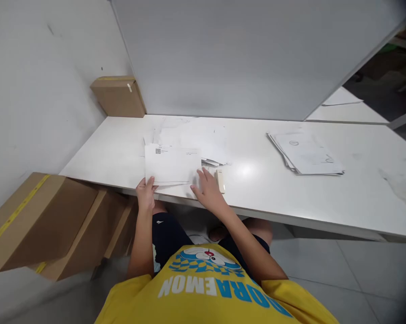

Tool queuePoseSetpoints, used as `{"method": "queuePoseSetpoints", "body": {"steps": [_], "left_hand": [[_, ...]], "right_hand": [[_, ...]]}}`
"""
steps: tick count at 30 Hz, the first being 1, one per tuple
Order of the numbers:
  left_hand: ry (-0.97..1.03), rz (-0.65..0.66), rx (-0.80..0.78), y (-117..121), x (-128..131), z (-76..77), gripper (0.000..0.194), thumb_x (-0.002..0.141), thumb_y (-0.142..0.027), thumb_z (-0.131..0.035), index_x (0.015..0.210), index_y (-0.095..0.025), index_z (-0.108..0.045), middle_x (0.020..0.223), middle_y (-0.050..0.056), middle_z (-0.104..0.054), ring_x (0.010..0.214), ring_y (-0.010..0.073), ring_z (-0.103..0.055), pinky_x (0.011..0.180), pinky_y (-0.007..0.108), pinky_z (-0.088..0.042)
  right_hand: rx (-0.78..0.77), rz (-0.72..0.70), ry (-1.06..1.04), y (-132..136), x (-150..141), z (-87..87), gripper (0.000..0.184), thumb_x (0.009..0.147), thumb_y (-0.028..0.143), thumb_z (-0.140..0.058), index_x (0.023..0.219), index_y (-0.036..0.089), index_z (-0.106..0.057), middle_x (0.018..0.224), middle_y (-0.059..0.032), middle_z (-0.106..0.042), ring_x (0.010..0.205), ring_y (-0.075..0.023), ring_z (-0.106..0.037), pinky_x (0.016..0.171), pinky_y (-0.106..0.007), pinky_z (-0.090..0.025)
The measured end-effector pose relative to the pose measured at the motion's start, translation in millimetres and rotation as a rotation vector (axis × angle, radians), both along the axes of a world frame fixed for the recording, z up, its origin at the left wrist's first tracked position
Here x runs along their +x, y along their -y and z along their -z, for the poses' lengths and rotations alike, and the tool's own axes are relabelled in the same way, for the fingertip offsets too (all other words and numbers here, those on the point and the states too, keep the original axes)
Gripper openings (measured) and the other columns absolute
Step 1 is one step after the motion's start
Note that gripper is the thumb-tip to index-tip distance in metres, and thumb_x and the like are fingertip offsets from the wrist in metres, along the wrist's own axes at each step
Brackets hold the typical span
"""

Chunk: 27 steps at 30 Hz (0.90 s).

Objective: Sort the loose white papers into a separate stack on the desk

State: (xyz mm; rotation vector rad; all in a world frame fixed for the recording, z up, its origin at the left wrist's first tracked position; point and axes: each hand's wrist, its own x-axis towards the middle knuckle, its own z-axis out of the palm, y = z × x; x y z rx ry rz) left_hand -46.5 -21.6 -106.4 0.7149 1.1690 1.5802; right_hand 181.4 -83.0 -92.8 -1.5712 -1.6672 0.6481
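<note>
A white printed sheet (172,166) with a small square code in its upper left corner is held above the table's front edge. My left hand (146,192) pinches its lower left corner, thumb on top. At the sheet's lower right, my right hand (207,189) has its fingers apart; whether the fingertips touch the paper I cannot tell. Just right of that hand lies a small cream-coloured block-like object (220,181). Behind the held sheet, a loose pile of papers (209,139) is spread on the table, partly hidden by it.
On the white table (250,189), another stack of papers (305,153) lies to the right. A cardboard box (120,99) leans in the back left corner against the wall. Several larger cardboard boxes (41,220) stand at the lower left, below the table edge. A partition (223,58) rises behind.
</note>
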Motion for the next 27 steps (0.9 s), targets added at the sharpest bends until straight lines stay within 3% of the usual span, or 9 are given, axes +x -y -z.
{"method": "queuePoseSetpoints", "body": {"steps": [2,5,7,10,13,15,18,23,27], "left_hand": [[-0.075,0.018,-0.004,11.8,-15.3,7.1,0.038,0.058,-0.04,-0.087,0.082,-0.014,-0.072,0.079,0.003,-0.073,0.071,0.0137,-0.067,0.066,0.023,-0.054],[-0.203,0.102,-0.019,28.2,-38.0,17.9,0.033,0.059,-0.034,-0.086,0.083,-0.015,-0.075,0.081,0.003,-0.075,0.075,0.016,-0.068,0.076,0.028,-0.054],[-0.27,0.145,-0.019,36.4,-49.9,23.3,0.031,0.059,-0.03,-0.085,0.084,-0.016,-0.076,0.083,0.003,-0.076,0.079,0.0172,-0.068,0.081,0.029,-0.053],[-0.31,0.151,0.001,40.9,-58.1,28.0,0.028,0.061,-0.029,-0.083,0.085,-0.017,-0.077,0.084,0.002,-0.075,0.082,0.0174,-0.068,0.083,0.029,-0.052],[-0.281,0.095,0.039,34.8,-55.3,30.8,0.028,0.061,-0.032,-0.081,0.085,-0.017,-0.075,0.082,0.002,-0.074,0.081,0.0176,-0.066,0.082,0.029,-0.051],[-0.268,0.062,0.063,27.3,-50.0,30.9,0.03,0.062,-0.033,-0.081,0.086,-0.016,-0.074,0.083,0.002,-0.073,0.082,0.0181,-0.065,0.085,0.03,-0.05],[-0.372,0.067,0.058,15.9,-40.4,25.2,0.031,0.064,-0.033,-0.081,0.088,-0.015,-0.072,0.087,0.005,-0.071,0.089,0.0198,-0.064,0.09,0.03,-0.048],[-0.429,0.067,0.207,2.0,-20.0,4.9,0.054,0.064,-0.029,-0.083,0.111,-0.023,-0.059,0.115,0.006,-0.063,0.118,0.022,-0.055,0.105,0.031,-0.039],[-0.28,0.14,0.347,-5.3,-2.0,-0.2,0.064,0.066,-0.042,-0.081,0.12,-0.024,-0.052,0.113,0.007,-0.062,0.114,0.0229,-0.057,0.101,0.031,-0.042]], "right_hand": [[-0.019,0.053,0.083,-4.6,-18.8,14.5,0.072,0.091,0.051,-0.046,0.148,0.009,-0.035,0.158,-0.0227,-0.027,0.15,-0.0369,-0.018,0.119,-0.059,-0.018],[-0.073,0.072,-0.006,-13.4,-33.9,31.2,0.076,0.09,0.052,-0.046,0.15,0.009,-0.03,0.157,-0.0234,-0.03,0.149,-0.0361,-0.02,0.119,-0.06,-0.013],[-0.086,0.113,-0.203,-21.2,-36.9,36.2,0.075,0.087,0.052,-0.049,0.149,0.013,-0.032,0.154,-0.021,-0.036,0.145,-0.0347,-0.031,0.118,-0.058,-0.021],[-0.136,0.177,-0.617,-34.3,-35.4,34.3,0.074,0.078,0.046,-0.058,0.144,0.021,-0.036,0.142,-0.0163,-0.051,0.122,-0.0299,-0.056,0.104,-0.051,-0.043],[-0.157,0.093,-0.884,-43.0,-29.7,24.2,0.057,0.073,0.039,-0.063,0.126,0.023,-0.052,0.118,-0.0099,-0.065,0.102,-0.0255,-0.063,0.094,-0.044,-0.05],[-0.064,0.035,-0.902,-44.0,-24.1,16.5,0.038,0.074,0.037,-0.063,0.11,0.023,-0.059,0.106,-0.0068,-0.068,0.1,-0.0242,-0.063,0.094,-0.042,-0.049],[0.143,0.079,-0.781,-40.0,-15.2,9.9,0.024,0.081,0.04,-0.06,0.099,0.024,-0.06,0.102,-0.0054,-0.068,0.101,-0.0229,-0.061,0.094,-0.04,-0.048],[0.263,0.148,-0.784,-31.4,-11.3,13.7,0.034,0.082,0.043,-0.061,0.11,0.024,-0.054,0.109,-0.0076,-0.064,0.104,-0.0232,-0.059,0.094,-0.039,-0.047],[0.251,0.146,-0.802,-29.1,-18.0,19.9,0.033,0.082,0.045,-0.06,0.106,0.024,-0.05,0.105,-0.0073,-0.061,0.101,-0.0225,-0.058,0.092,-0.038,-0.047]]}}
